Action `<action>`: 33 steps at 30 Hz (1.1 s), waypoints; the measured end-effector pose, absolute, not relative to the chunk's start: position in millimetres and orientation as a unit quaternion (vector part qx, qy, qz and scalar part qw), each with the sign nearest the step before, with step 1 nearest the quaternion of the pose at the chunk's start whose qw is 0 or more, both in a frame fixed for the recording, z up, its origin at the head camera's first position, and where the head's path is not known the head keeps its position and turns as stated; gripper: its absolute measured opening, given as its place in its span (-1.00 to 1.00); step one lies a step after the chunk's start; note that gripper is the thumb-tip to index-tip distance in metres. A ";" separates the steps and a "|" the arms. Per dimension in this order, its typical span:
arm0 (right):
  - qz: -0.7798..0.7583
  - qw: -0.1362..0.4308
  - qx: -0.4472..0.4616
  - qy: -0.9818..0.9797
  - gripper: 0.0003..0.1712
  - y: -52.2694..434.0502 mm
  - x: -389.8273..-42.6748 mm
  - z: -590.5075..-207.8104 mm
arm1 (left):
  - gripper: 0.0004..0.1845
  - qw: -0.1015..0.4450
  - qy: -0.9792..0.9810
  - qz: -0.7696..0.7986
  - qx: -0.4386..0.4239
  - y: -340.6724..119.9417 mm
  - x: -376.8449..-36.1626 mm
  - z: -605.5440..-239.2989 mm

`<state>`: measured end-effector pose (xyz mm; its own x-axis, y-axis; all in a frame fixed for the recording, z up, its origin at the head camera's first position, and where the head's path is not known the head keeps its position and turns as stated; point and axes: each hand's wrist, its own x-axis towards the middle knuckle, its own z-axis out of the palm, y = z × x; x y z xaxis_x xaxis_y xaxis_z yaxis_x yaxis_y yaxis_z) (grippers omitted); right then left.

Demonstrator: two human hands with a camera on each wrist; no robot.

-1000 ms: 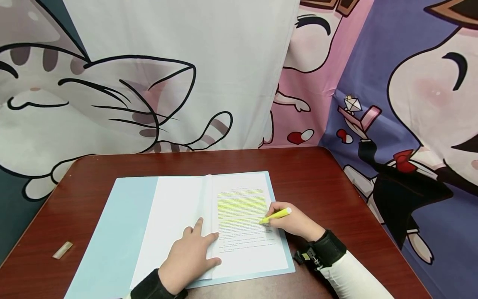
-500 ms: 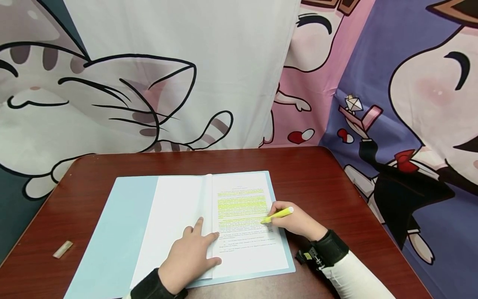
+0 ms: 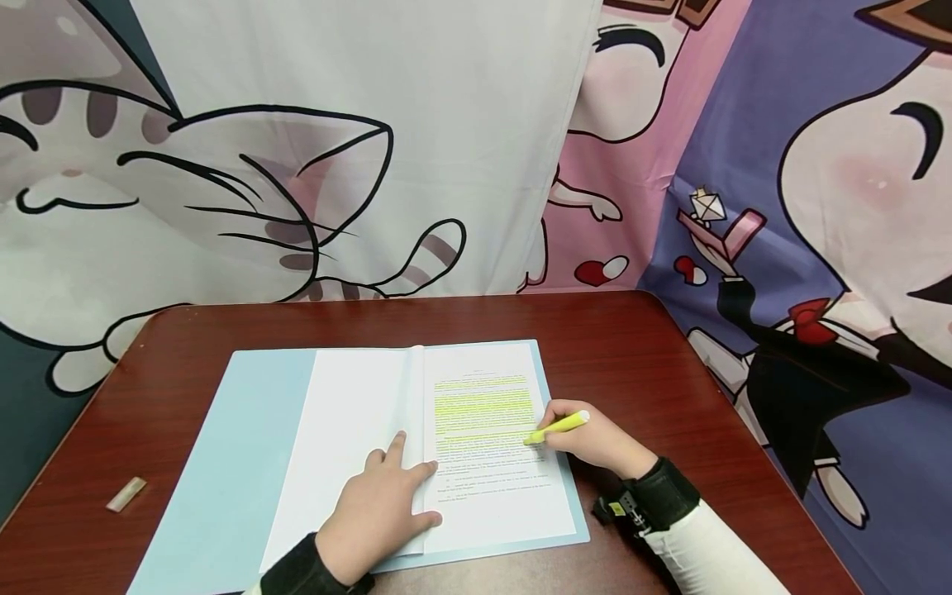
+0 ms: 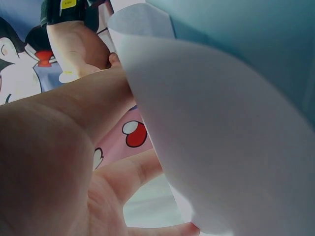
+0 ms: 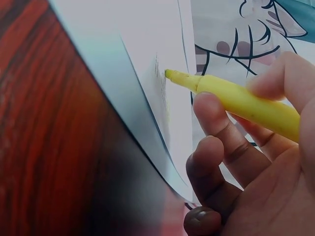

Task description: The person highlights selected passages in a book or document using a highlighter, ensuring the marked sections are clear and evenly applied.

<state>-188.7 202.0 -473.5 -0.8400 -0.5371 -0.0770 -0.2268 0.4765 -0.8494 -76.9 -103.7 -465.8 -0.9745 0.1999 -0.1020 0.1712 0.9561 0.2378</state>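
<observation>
We see the right hand point(image 3: 598, 440) pinching a yellow highlighter point(image 3: 568, 422), its tip at the right end of a text line on the printed page point(image 3: 506, 521); the left hand point(image 3: 379, 502) rests with fingers spread at the fold. We judge that weak left-hand pressure could let the page shift, skewing the stroke.

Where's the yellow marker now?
In the head view, the yellow marker is right of centre, pinched in the right hand, its tip by the right end of the highlighted lines on the printed page.
</observation>
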 end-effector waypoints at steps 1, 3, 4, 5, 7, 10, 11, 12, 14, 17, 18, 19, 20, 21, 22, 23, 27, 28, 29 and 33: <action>-0.458 0.169 -0.226 0.843 -0.81 202.3 -188.9 -473.4 | -0.32 0.063 0.987 0.115 0.094 -103.6 -76.9 -465.7; -0.459 0.170 -0.222 0.843 -0.81 203.3 -189.1 -473.2 | -0.31 0.065 0.987 0.115 0.094 -103.5 -77.1 -465.6; -0.459 0.170 -0.219 0.844 -0.81 203.8 -189.2 -473.0 | -0.31 0.065 0.987 0.115 0.094 -103.4 -77.2 -465.5; -0.459 0.170 -0.217 0.845 -0.81 204.3 -189.4 -472.9 | -0.31 0.066 0.987 0.115 0.094 -103.4 -77.2 -465.4; -0.458 0.169 -0.213 0.847 -0.81 205.2 -189.7 -472.6 | -0.31 0.066 0.987 0.114 0.093 -103.5 -77.3 -465.2; -0.454 0.169 -0.212 0.849 -0.82 206.3 -190.0 -472.3 | -0.31 0.066 0.987 0.113 0.093 -103.6 -77.2 -465.4; -0.454 0.169 -0.212 0.849 -0.82 206.5 -190.1 -472.0 | -0.31 0.066 0.987 0.113 0.093 -103.7 -77.2 -465.5; -0.453 0.169 -0.212 0.849 -0.82 206.8 -190.1 -471.5 | -0.31 0.066 0.987 0.113 0.093 -103.7 -77.1 -465.7; -0.453 0.171 -0.213 0.848 -0.82 207.4 -190.0 -470.6 | -0.31 0.066 0.987 0.112 0.094 -103.6 -77.0 -466.0; -0.453 0.171 -0.214 0.848 -0.81 208.9 -190.2 -469.3 | -0.31 0.065 0.987 0.112 0.094 -103.5 -76.9 -466.1; -0.452 0.171 -0.214 0.849 -0.81 209.5 -190.2 -469.2 | -0.31 0.066 0.987 0.112 0.094 -103.5 -76.9 -466.2; -0.450 0.170 -0.215 0.850 -0.81 210.2 -190.2 -469.3 | -0.31 0.066 0.987 0.112 0.094 -103.4 -77.0 -466.2; -0.448 0.169 -0.216 0.851 -0.82 210.8 -190.4 -469.4 | -0.31 0.066 0.987 0.111 0.094 -103.4 -77.1 -466.2; -0.447 0.169 -0.216 0.851 -0.82 211.4 -190.6 -469.5 | -0.31 0.066 0.987 0.112 0.094 -103.5 -77.2 -466.2; -0.446 0.169 -0.217 0.852 -0.82 212.1 -190.9 -469.8 | -0.31 0.066 0.987 0.111 0.094 -103.5 -77.3 -466.3; -0.445 0.169 -0.218 0.852 -0.82 212.6 -191.1 -470.0 | -0.31 0.065 0.987 0.111 0.094 -103.5 -77.4 -466.4; -0.449 0.172 -0.219 0.849 -0.82 214.3 -192.3 -469.8 | -0.30 0.064 0.987 0.111 0.093 -103.6 -77.7 -466.7; -0.450 0.172 -0.219 0.849 -0.82 214.7 -192.5 -469.6 | -0.30 0.065 0.987 0.112 0.093 -103.6 -77.7 -466.7; -0.451 0.172 -0.219 0.848 -0.81 215.1 -192.6 -469.4 | -0.31 0.065 0.987 0.112 0.092 -103.5 -77.7 -466.6; -0.451 0.173 -0.222 0.847 -0.82 216.9 -193.1 -468.2 | -0.31 0.069 0.987 0.109 0.092 -103.2 -78.3 -465.8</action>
<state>-193.1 216.9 -468.2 -0.8420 -0.5315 -0.0925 -0.2195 0.4941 -0.8412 -78.3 -103.2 -465.8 -0.9736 0.1968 -0.1160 0.1668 0.9594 0.2273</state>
